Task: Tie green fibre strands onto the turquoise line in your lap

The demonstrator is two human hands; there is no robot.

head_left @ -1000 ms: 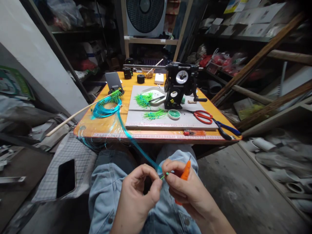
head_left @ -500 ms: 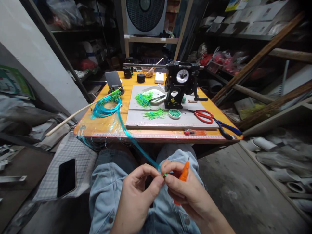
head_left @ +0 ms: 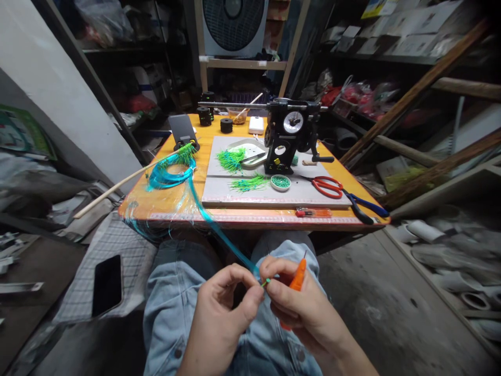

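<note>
My left hand [head_left: 230, 308] is closed in a pinch on a thin green strand [head_left: 264, 284] above my lap. At its end a small green bead [head_left: 268, 281] sits by the fingertips of my right hand [head_left: 293, 297]. That right hand is also closed around an orange-handled tool [head_left: 299, 274] with a thin metal tip pointing up; the lower part of its handle is hidden by the fingers. A bundle of shiny blue line [head_left: 219, 232] runs from the table edge down to behind both hands, where its end is covered.
On the table stand a black hand-cranked machine [head_left: 287, 136], a white dish of green beads [head_left: 281, 182], green tufts [head_left: 248, 183], a blue coil [head_left: 164, 180], red-handled scissors [head_left: 327, 187] and blue-handled pliers [head_left: 366, 206]. A phone [head_left: 107, 286] lies at my left.
My hands have drawn very slightly apart, and more of the green strand and bead shows between the fingertips. The orange-handled tool has shifted a little to the right.
</note>
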